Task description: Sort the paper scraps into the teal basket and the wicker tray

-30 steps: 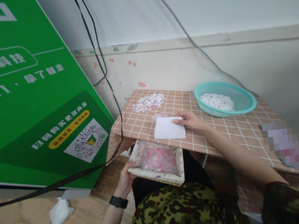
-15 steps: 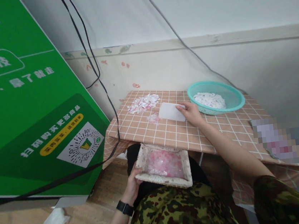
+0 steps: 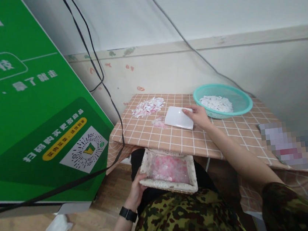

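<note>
My left hand (image 3: 137, 192) is closed on the left rim of a cloth-lined basket (image 3: 192, 163) in my lap. Pink and clear, shiny small bits (image 3: 168, 168) fill its bottom. Over the table, my right hand (image 3: 198, 117) pinches the right edge of a glossy white flat rectangular piece (image 3: 178, 117) with rounded corners, thumb on top. Just left of that piece lies a small patch of pink and clear bits (image 3: 159, 122) on the checked cloth. Farther back is a heap of white and pink flat pieces (image 3: 149, 106).
A turquoise plastic basket (image 3: 243, 102) with white pieces stands at the back right of the checked table (image 3: 224, 142). A green sign (image 3: 45, 116) leans on the left, crossed by a black cable (image 3: 112, 98). A white packet (image 3: 58, 230) lies on the floor.
The white piece in my right hand has tilted and its near edge has come slightly towards me. My left hand and its basket have hardly moved.
</note>
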The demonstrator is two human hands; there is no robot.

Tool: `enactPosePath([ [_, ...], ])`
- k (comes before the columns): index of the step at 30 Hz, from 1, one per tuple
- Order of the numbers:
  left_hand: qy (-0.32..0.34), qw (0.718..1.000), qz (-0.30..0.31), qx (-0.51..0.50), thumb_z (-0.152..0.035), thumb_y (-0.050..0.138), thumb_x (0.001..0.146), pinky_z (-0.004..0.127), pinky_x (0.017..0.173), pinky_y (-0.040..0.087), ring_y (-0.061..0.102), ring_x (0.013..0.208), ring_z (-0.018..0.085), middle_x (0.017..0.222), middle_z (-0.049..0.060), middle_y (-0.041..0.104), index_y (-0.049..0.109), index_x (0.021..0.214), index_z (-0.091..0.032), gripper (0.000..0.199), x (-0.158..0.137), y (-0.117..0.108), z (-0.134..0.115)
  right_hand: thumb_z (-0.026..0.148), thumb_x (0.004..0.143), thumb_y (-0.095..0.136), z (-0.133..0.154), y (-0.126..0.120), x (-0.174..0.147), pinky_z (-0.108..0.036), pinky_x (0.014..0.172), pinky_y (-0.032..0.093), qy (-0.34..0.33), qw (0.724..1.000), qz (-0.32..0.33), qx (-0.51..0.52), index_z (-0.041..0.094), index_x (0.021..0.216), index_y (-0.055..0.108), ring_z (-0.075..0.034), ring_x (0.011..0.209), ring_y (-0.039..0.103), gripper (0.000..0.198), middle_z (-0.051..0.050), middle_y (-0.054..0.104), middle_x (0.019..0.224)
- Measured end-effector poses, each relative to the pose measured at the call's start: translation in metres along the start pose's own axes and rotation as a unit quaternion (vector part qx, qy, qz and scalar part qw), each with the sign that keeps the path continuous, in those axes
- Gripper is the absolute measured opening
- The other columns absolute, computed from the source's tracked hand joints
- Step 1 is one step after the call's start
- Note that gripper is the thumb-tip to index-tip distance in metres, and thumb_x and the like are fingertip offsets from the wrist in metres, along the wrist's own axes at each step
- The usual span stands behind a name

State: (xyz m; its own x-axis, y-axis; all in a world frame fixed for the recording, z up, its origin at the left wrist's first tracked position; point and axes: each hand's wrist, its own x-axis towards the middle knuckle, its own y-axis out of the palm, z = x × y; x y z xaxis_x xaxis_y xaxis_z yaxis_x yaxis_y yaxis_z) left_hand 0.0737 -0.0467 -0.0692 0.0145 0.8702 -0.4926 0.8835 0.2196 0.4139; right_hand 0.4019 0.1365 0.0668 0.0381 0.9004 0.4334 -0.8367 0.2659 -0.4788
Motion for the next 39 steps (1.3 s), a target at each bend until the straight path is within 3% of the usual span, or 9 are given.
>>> enactPosePath([
  [6,0.002,1.000,0.003,-0.002,-0.029,0.062,0.067,0.034,0.062,0.049,0.064,0.068,0.021,0.077,0.003,0.069,0.064,0.097,-0.015,0.033,0.000,0.000,0.000,0.052,0.077,0.055,0.001,0.009,0.001,-0.031,0.061,0.047,-0.004,0.999,0.044,0.026,0.016,0.098,0.069,-0.022,0.073,0.061,0.044,-0.009,0.069,0.087],
  [10,0.004,1.000,0.008,-0.006,-0.029,0.062,0.067,0.033,0.062,0.049,0.063,0.069,0.021,0.077,0.004,0.069,0.064,0.097,-0.015,0.033,0.000,0.001,0.000,0.052,0.077,0.054,-0.007,0.008,0.007,-0.033,0.062,0.048,0.011,1.000,-0.013,0.015,0.014,0.097,0.069,-0.023,0.074,0.061,0.046,-0.010,0.069,0.087],
  [18,-0.004,1.000,0.002,-0.008,-0.028,0.062,0.068,0.032,0.063,0.048,0.063,0.067,0.020,0.072,0.002,0.068,0.064,0.093,-0.015,0.028,-0.003,0.002,-0.001,0.053,0.077,0.053,-0.011,0.008,0.010,-0.033,0.063,0.048,0.009,0.998,-0.056,-0.013,0.014,0.099,0.069,-0.022,0.072,0.061,0.047,-0.010,0.070,0.086],
  [31,-0.002,1.000,-0.009,-0.005,-0.029,0.062,0.067,0.032,0.061,0.048,0.063,0.067,0.020,0.078,0.004,0.070,0.063,0.097,-0.015,0.034,-0.002,0.003,-0.001,0.054,0.075,0.055,0.002,0.009,0.003,-0.031,0.060,0.046,0.002,1.000,0.013,-0.008,0.016,0.098,0.069,-0.021,0.070,0.060,0.047,-0.008,0.069,0.083],
  [39,0.003,1.000,0.000,0.001,-0.029,0.061,0.067,0.032,0.060,0.048,0.063,0.065,0.020,0.075,0.002,0.069,0.060,0.108,-0.017,0.043,-0.001,0.003,-0.001,0.053,0.074,0.057,0.003,0.003,0.000,-0.030,0.054,0.044,0.002,1.000,0.020,0.005,0.015,0.090,0.070,-0.021,0.065,0.059,0.044,-0.008,0.068,0.077],
])
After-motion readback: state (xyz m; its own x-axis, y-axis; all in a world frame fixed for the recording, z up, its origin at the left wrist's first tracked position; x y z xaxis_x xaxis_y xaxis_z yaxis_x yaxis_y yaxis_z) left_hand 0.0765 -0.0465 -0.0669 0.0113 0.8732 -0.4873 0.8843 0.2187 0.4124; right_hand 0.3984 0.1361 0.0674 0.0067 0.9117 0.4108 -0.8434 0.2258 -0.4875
